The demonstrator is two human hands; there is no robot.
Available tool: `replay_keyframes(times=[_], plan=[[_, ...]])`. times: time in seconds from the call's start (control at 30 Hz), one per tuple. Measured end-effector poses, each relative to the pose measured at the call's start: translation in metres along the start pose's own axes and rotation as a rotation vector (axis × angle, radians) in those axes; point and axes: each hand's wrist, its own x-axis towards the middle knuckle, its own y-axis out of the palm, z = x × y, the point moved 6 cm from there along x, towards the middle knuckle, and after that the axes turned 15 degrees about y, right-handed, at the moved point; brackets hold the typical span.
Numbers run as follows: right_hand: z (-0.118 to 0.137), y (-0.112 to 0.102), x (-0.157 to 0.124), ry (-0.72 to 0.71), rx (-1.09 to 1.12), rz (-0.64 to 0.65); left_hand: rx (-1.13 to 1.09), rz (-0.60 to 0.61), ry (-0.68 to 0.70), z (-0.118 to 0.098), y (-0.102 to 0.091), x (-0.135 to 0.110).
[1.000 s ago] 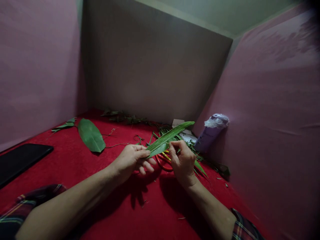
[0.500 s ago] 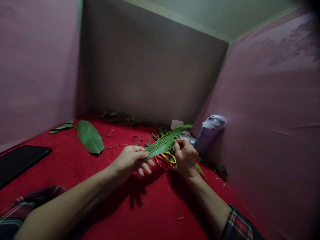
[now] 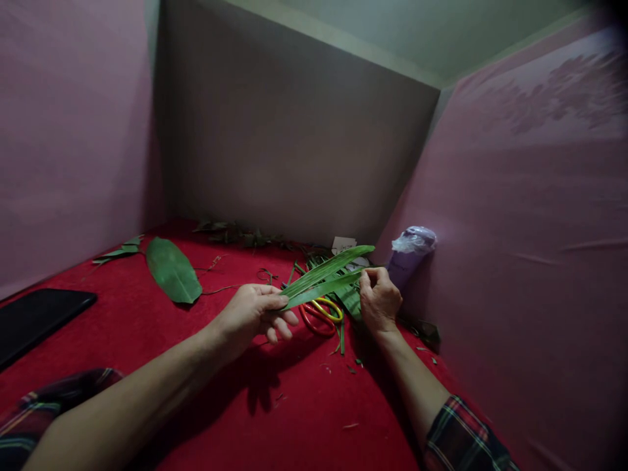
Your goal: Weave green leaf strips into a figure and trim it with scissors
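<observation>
My left hand point(image 3: 252, 314) pinches the near end of a long narrow green leaf point(image 3: 326, 268), thumb on top and the other fingers partly spread below. My right hand point(image 3: 379, 299) is closed in a pinch on a thin strip point(image 3: 328, 288) split off the lower edge of that leaf. The strip runs from the left hand's grip out to the right hand, apart from the main blade. Under the leaf, on the red cloth point(image 3: 206, 366), lie red and yellow scissors point(image 3: 321, 312).
A broad green leaf point(image 3: 171, 269) lies at the left, a black flat device point(image 3: 34, 320) at the far left edge. Leaf scraps point(image 3: 235, 232) line the back wall. A purple wrapped cylinder point(image 3: 408, 254) leans in the right corner. Pink walls close in on both sides.
My right hand has moved to the right and away from the left, drawing a thin strip off the leaf's lower edge. The left hand has stayed in place holding the leaf.
</observation>
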Motion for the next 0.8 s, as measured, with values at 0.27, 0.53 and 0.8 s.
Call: replay_keyframes(times=[0.27, 0.53, 0.8], plan=[[-0.021, -0.001, 0.014, 0.094, -0.042, -0.054, 0.036, -0.036, 0.069, -0.016, -0.006, -0.003], [-0.04, 0.0, 0.021, 0.192, -0.082, -0.083, -0.046, -0.117, 0.104, -0.028, -0.011, -0.006], [-0.055, 0.001, 0.028, 0.261, -0.028, -0.104, -0.249, -0.158, 0.185, -0.042, -0.018, -0.005]])
